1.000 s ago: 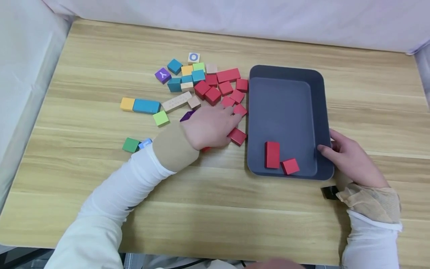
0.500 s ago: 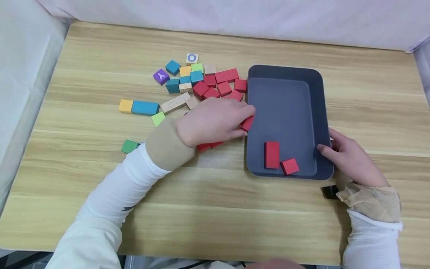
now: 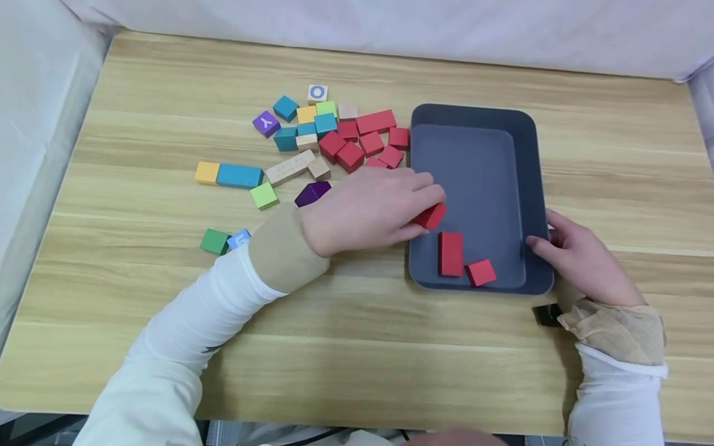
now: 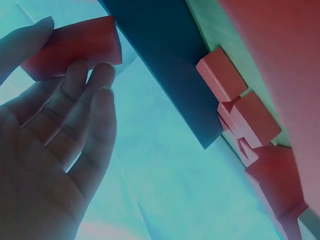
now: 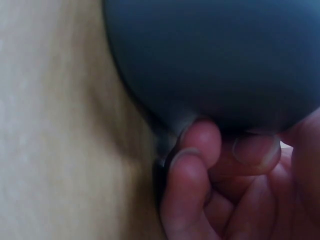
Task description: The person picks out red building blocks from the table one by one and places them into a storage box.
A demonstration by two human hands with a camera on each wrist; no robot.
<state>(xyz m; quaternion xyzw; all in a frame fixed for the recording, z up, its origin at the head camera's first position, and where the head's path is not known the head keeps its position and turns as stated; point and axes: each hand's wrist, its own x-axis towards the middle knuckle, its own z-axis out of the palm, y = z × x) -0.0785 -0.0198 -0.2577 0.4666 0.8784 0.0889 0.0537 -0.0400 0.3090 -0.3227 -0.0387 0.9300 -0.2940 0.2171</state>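
Moved: red block point(image 3: 431, 217), carried rightward by the left hand point(image 3: 370, 214) past the left rim of the grey tray point(image 3: 468, 167).
Block's place: over the tray's left side.
Left grip: thumb and fingertips pinch the block, parted only by its width.
Right grip: right hand point(image 3: 586, 260) grasps the tray's right rim, thumb on top.
Tray floor: oblong red block point(image 3: 450, 254), smaller red block point(image 3: 481, 272).
Desk point(image 3: 357, 353): coloured blocks point(image 3: 240, 176) left of the tray.
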